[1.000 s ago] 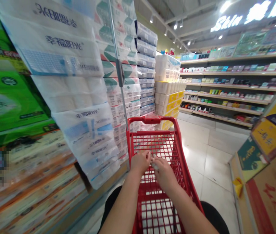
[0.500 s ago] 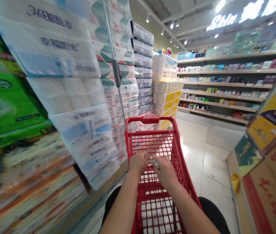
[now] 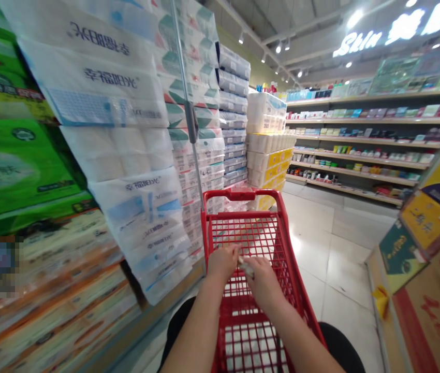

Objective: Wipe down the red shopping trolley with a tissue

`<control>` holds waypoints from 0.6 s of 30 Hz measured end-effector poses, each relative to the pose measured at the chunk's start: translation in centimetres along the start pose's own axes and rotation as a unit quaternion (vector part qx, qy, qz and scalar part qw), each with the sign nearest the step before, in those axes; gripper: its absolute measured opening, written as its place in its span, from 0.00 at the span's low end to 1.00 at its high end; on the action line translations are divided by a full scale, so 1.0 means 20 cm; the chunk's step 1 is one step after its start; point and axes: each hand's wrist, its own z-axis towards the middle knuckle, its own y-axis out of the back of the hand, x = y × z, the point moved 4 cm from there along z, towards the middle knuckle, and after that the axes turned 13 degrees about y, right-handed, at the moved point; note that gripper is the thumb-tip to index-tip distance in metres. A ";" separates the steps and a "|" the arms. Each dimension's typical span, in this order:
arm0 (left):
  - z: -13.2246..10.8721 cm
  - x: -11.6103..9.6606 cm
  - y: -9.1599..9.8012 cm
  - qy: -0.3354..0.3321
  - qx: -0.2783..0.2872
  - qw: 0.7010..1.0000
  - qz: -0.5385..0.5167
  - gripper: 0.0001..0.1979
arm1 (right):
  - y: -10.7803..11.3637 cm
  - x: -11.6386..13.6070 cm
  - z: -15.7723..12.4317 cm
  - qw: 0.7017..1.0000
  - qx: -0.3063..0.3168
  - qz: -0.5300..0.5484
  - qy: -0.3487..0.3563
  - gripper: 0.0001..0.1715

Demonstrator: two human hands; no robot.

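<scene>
A red plastic shopping cart (image 3: 243,305) with a grid-like basket is right in front of me. Above its grid, my left hand (image 3: 223,262) and my right hand (image 3: 262,282) are close together with fingers closed. Between them is a small pale, crumpled-looking object (image 3: 247,268), too small to name. The right fingers are wrapped on it, and the left fingertips meet its near end. Neither hand is on the cart's front bar (image 3: 241,194).
Wrapped toilet-roll packs (image 3: 127,150) and green tissue packs (image 3: 14,166) are stacked high on the left, beside a thin metal pole (image 3: 184,77). Cartons (image 3: 433,305) stand on the right. A tiled floor aisle (image 3: 317,228) leads to cosmetics shelves (image 3: 360,122).
The view has shifted slightly, so the stacks and shelves appear a little further right and lower. My hands stay together above the cart, around the small pale object.
</scene>
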 end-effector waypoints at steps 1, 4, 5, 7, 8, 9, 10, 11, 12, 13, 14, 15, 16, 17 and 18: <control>0.00 0.00 0.01 0.002 0.005 1.000 -0.006 0.27 | -0.02 0.02 0.00 0.999 0.034 0.025 0.018 0.28; -0.02 0.01 0.01 -0.005 0.022 0.999 -0.035 0.35 | -0.03 0.03 -0.01 0.998 0.039 0.049 -0.006 0.25; -0.02 0.01 0.01 -0.011 0.026 0.999 -0.044 0.36 | -0.02 0.02 -0.01 0.999 0.013 0.034 -0.029 0.22; -0.02 0.01 0.01 -0.021 0.033 0.998 -0.054 0.37 | 0.01 0.00 -0.01 0.998 -0.029 -0.001 -0.049 0.17; -0.02 0.01 0.00 -0.023 0.034 0.998 -0.057 0.37 | 0.01 0.01 -0.01 0.999 -0.028 -0.010 -0.037 0.17; -0.02 0.01 0.00 -0.025 0.036 0.997 -0.058 0.37 | 0.00 0.02 -0.01 1.000 -0.012 -0.012 -0.013 0.19; -0.02 0.01 0.00 -0.026 0.037 0.997 -0.060 0.37 | -0.02 0.04 -0.01 1.000 0.012 -0.011 0.013 0.20; -0.02 0.01 -0.01 -0.027 0.036 0.997 -0.063 0.38 | -0.04 0.07 -0.01 0.999 0.038 -0.010 0.036 0.22; -0.02 0.01 -0.01 -0.027 0.034 0.997 -0.066 0.38 | -0.05 0.09 -0.01 0.997 0.060 -0.013 0.051 0.23; -0.02 0.01 -0.01 -0.026 0.032 0.997 -0.069 0.39 | -0.06 0.10 -0.02 0.995 0.073 -0.019 0.057 0.24; -0.02 0.01 -0.01 -0.025 0.030 0.997 -0.072 0.39 | -0.06 0.10 -0.02 0.995 0.081 -0.024 0.056 0.25; -0.02 0.01 -0.01 -0.023 0.029 0.997 -0.074 0.39 | -0.06 0.09 -0.02 0.995 0.086 -0.022 0.055 0.27; -0.02 0.01 -0.01 -0.021 0.030 0.997 -0.075 0.40 | -0.05 0.07 -0.02 0.994 0.094 -0.012 0.059 0.29; -0.02 0.01 -0.01 -0.019 0.034 0.996 -0.075 0.39 | -0.04 0.05 -0.03 0.993 0.102 0.006 0.066 0.30; -0.02 0.01 -0.01 -0.018 0.038 0.996 -0.075 0.39 | -0.03 0.02 -0.03 0.992 0.105 0.024 0.073 0.31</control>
